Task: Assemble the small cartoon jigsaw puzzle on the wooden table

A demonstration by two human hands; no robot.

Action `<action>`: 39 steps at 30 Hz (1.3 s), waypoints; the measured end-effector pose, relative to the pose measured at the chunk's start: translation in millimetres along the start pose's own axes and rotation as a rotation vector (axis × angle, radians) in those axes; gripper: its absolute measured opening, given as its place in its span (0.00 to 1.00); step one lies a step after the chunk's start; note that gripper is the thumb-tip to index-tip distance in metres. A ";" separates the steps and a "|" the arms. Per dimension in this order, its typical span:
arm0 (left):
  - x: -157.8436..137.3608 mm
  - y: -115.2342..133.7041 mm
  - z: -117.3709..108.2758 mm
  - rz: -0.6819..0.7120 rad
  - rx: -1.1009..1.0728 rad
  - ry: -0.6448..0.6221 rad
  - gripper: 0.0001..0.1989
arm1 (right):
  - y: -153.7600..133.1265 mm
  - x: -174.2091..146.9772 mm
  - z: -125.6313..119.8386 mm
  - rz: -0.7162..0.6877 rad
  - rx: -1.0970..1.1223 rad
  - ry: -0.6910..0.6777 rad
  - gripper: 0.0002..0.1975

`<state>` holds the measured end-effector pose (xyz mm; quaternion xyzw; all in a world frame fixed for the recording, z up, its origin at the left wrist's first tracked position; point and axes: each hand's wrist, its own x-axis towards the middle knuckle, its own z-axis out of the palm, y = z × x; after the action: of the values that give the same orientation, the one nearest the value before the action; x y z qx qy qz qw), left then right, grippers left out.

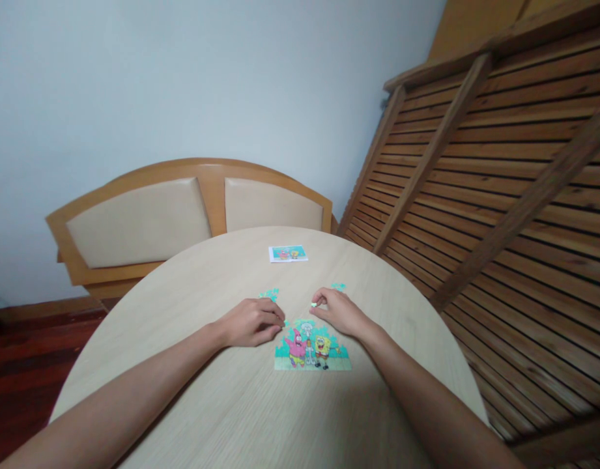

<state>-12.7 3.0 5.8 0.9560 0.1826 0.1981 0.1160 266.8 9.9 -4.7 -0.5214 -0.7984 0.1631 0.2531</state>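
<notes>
A partly assembled jigsaw puzzle lies on the round table, showing a pink starfish, a yellow sponge figure and a third figure between them against teal. My right hand is above its upper edge, thumb and forefinger pinching a small pale puzzle piece. At the puzzle's upper left rests my left hand, its fingers bent and drawn together. A small teal puzzle piece shows at its fingertips; whether they grip it is hidden. Loose teal pieces lie behind the left hand, and more loose pieces behind the right.
A picture card with the same figures lies toward the table's far side. Beyond the table stands a wooden headboard with cream panels, against a pale wall. Slatted wooden boards lean close along the right.
</notes>
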 end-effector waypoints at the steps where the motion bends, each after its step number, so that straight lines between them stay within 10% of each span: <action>1: -0.1 -0.2 0.3 0.000 0.002 0.001 0.12 | -2.4 0.1 -0.1 0.006 0.046 0.000 0.06; 10: 0.2 -2.1 1.9 -0.017 0.022 -0.024 0.12 | -31.2 -0.8 16.2 0.025 0.456 -0.027 0.07; 39: 1.6 -2.8 1.9 0.028 0.050 0.001 0.12 | -38.7 -5.5 17.2 -0.145 0.136 -0.059 0.04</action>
<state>-11.3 5.9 3.9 0.9610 0.1740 0.1955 0.0893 229.7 -10.6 0.3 -0.4389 -0.8281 0.2136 0.2757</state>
